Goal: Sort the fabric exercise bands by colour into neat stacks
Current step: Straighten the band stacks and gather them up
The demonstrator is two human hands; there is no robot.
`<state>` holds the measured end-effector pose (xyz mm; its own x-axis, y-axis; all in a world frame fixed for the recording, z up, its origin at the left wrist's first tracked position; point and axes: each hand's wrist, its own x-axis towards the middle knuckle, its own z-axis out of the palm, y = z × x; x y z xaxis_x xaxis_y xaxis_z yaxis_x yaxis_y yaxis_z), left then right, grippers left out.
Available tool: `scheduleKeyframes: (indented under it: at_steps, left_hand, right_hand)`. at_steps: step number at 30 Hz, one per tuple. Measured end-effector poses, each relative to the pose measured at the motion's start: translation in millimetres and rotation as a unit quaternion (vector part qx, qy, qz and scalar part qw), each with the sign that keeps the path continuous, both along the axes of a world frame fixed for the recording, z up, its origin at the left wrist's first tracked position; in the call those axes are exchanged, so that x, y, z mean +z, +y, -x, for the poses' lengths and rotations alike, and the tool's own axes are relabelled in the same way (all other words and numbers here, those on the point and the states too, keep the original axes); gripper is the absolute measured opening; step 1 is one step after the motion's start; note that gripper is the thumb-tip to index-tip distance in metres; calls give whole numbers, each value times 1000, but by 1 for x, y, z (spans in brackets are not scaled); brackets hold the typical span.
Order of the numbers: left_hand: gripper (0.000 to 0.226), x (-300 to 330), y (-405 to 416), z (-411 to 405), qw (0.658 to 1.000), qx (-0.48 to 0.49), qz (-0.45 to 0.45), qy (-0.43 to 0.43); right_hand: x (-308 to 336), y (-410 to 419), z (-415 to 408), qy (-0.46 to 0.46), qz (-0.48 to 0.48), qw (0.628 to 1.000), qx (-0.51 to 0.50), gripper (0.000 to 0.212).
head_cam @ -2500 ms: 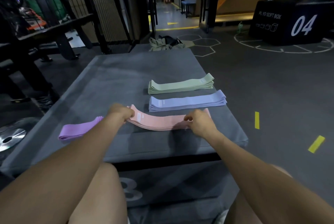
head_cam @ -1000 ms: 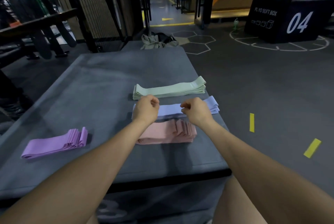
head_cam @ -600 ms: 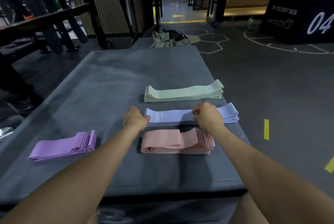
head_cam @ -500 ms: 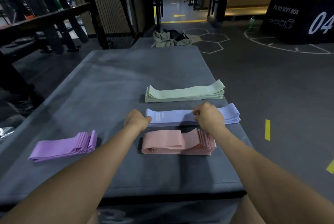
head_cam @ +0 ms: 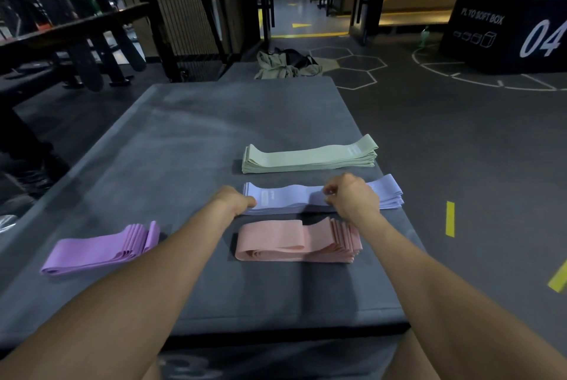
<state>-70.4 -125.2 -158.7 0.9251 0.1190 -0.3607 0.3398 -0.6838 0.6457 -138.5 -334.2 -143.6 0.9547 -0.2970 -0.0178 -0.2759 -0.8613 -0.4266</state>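
Both hands at the blue stack point(head_cam: 306, 198), mid-row btwn green stack point(head_cam: 310, 157) and pink stack point(head_cam: 294, 241). Left hand point(head_cam: 234, 200) pinches its left end; right hand point(head_cam: 349, 195) pinches top band w/ curled fingers, prob. to straighten wavy edges. Purple stack point(head_cam: 101, 249) lies apart, left.
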Motion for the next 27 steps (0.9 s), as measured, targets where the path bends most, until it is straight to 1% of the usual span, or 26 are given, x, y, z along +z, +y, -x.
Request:
scheduleKeyframes:
  at_steps: [3, 5, 7, 9, 10, 12, 14, 15, 18, 21, 24, 27]
  left_hand:
    - [26, -1, 1, 1, 1000, -18, -23, -9]
    - [29, -2, 2, 3, 1000, -8, -14, -15]
    - [43, -3, 4, 7, 999, -3, -27, -39]
    - [53, -1, 6, 16, 995, -8, -54, -89]
    - [54, 1, 6, 22, 992, -9, -54, -116]
    - [48, 5, 8, 35, 984, -21, -39, -172]
    - [41, 7, 10, 46, 973, -66, -19, -219]
    - [40, 8, 11, 51, 968, -99, -7, -229]
    - [52, 11, 15, 66, 959, -194, 22, -203]
    - [74, 11, 17, 76, 946, -280, -6, -163]
    - [85, 5, 17, 76, 938, -310, -47, -151]
    - [79, 0, 16, 75, 935, -307, -66, -166]
  right_hand:
    - [0, 0, 0, -3, -4, 1000, 0, 21]
    - [2, 0, 1, -2, -9, 1000, -3, 23]
    - [3, 1, 2, -2, -11, 1000, -6, 24]
    - [3, 2, 4, -11, -24, 1000, -11, 24]
    - [3, 2, 5, -21, -37, 999, -15, 24]
    - [5, 5, 9, -45, -56, 997, -7, 22]
    - [8, 12, 14, -43, -66, 996, 32, 19]
    - [11, 18, 18, -30, -67, 996, 57, 18]
    - [13, 34, 26, 13, -56, 993, 103, 16]
    - [10, 41, 30, 53, -42, 992, 105, 18]
    - [10, 45, 32, 59, -22, 994, 90, 20]
    - [14, 51, 34, 44, -18, 996, 73, 13]
